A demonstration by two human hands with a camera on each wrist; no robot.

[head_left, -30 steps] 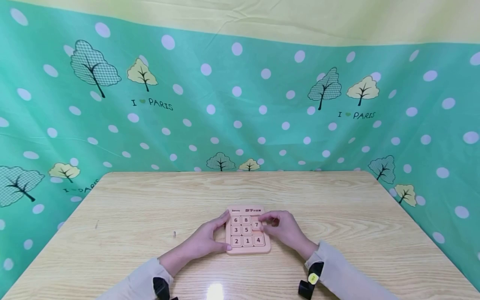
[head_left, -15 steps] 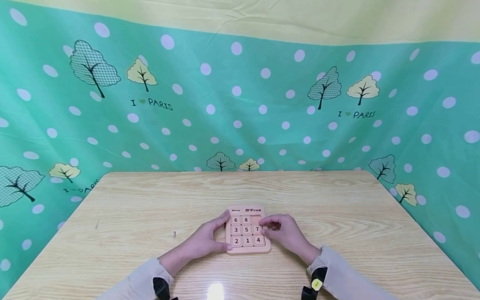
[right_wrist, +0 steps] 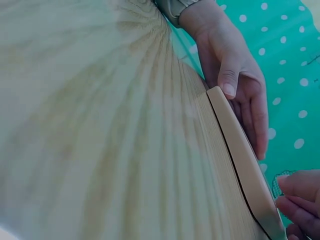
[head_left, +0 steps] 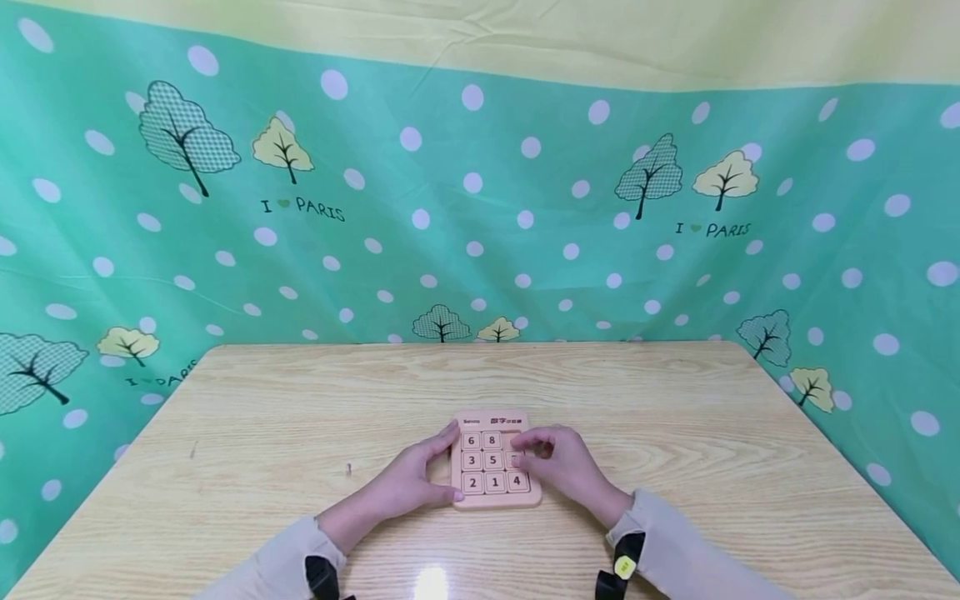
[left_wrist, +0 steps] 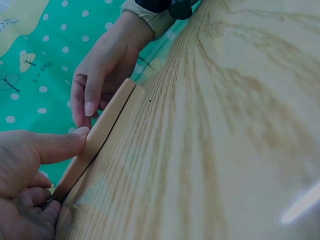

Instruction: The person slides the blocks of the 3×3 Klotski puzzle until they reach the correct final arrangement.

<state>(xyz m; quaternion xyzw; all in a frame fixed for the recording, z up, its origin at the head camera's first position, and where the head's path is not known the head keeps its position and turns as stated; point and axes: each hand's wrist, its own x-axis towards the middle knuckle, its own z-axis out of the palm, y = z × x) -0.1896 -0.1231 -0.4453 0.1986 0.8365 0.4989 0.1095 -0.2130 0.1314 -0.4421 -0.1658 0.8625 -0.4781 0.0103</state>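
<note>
A pink sliding number puzzle [head_left: 495, 502] lies flat on the table, its tiles in a framed grid. My left hand [head_left: 411, 477] holds its left side, with the thumb at the lower corner and a fingertip near the upper one. In the left wrist view the left thumb [left_wrist: 62, 146] presses the puzzle's edge [left_wrist: 107, 125]. On the right, my right hand [head_left: 566, 462] reaches over the frame, fingers bent. Its thumb rests on the 7 tile [head_left: 508, 460] in the middle row, hiding most of the number. The index fingertip is over the vacant top-right slot.
A wood-grain table [head_left: 300, 392] carries the puzzle. Behind it hangs a green dotted curtain [head_left: 480, 217] with tree prints. A small dark mark [head_left: 348, 469] shows on the table left of the puzzle. Both wrists wear black straps.
The 7 tile has slid from partway up the right column down into the middle row. My right hand has since shifted slightly left, its thumb covering the tile. My left hand stays put.
</note>
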